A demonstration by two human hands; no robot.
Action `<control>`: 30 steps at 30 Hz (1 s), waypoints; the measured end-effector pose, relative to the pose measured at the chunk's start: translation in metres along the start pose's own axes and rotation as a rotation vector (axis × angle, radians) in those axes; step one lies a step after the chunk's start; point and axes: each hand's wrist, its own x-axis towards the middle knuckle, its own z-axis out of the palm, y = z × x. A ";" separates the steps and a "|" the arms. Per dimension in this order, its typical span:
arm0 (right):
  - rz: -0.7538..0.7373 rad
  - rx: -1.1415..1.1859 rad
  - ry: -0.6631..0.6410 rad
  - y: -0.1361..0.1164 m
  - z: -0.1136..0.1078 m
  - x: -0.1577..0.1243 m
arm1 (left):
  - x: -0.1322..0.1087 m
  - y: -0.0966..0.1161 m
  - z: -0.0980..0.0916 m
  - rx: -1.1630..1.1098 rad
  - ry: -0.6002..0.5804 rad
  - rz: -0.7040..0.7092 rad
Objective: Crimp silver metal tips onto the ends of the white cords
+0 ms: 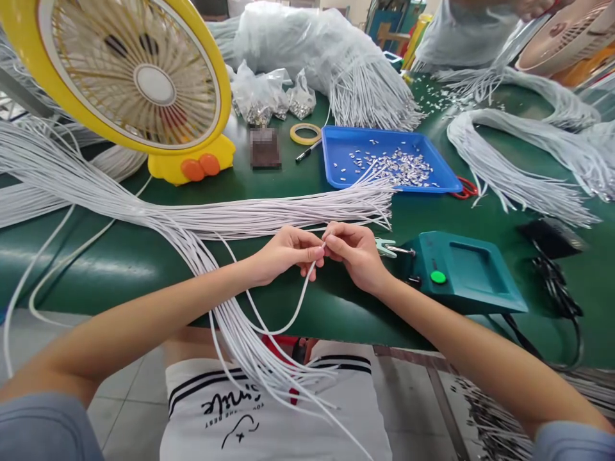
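Both hands meet over the front of the green table, pinching one white cable [304, 291] near its end. My left hand [291, 251] is closed on the cable, which hangs below it in a loop. Fingertips of my right hand [353, 251] are closed at the cable's tip; whether a small metal piece sits there is hidden. Just behind the hands lies a thick bundle of white cables [269, 216]. Another part of the bundle [240, 326] drapes over the table edge onto my lap.
A blue tray [331, 157] holds small metal pieces. A green device [473, 269] with a green button stands right of my hands. A yellow fan [216, 77] is at left, tape [306, 133] behind, red-handled scissors [466, 187] by the tray. Another person [456, 32] stands across the table.
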 end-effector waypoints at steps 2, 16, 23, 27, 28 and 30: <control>-0.023 0.004 0.015 -0.001 0.000 -0.001 | 0.000 0.000 -0.001 -0.006 -0.011 0.011; -0.409 -0.379 0.317 -0.001 0.003 -0.003 | -0.003 0.000 -0.003 -0.166 0.044 0.100; -0.525 -0.580 0.226 0.002 0.001 -0.006 | 0.000 0.001 -0.002 -0.017 0.089 0.092; -0.533 -0.659 0.216 0.004 0.001 -0.006 | 0.001 -0.001 -0.003 0.035 0.079 0.106; -0.534 -0.660 0.220 0.004 0.000 -0.005 | 0.001 -0.001 -0.004 0.041 0.080 0.105; -0.532 -0.655 0.223 0.005 -0.001 -0.005 | 0.001 -0.001 -0.004 0.051 0.085 0.100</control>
